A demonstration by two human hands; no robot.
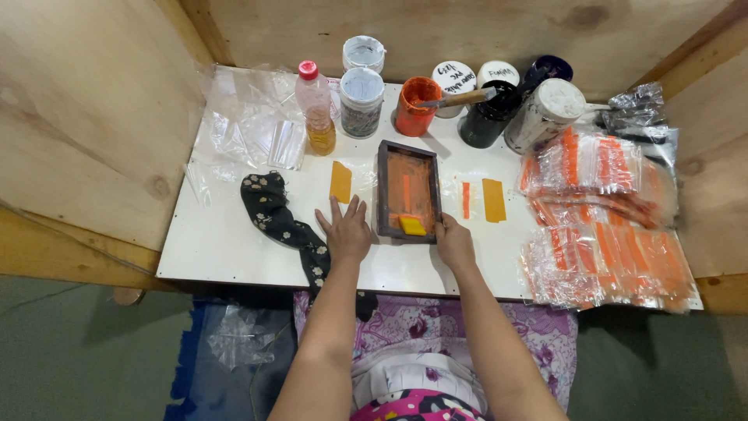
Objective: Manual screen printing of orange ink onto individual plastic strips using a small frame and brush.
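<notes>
Plywood walls box in a white desk (234, 249). At its middle lies a dark wooden printing frame (408, 192), long axis running away from the person, just ahead and between both hands. Right hand (454, 242) touches the frame's near right corner, fingers curled, beside a yellow squeegee block (412, 225). Left hand (346, 231) lies flat, fingers spread, holding nothing, just left of the frame beside a black floral cloth (276, 214).
</notes>
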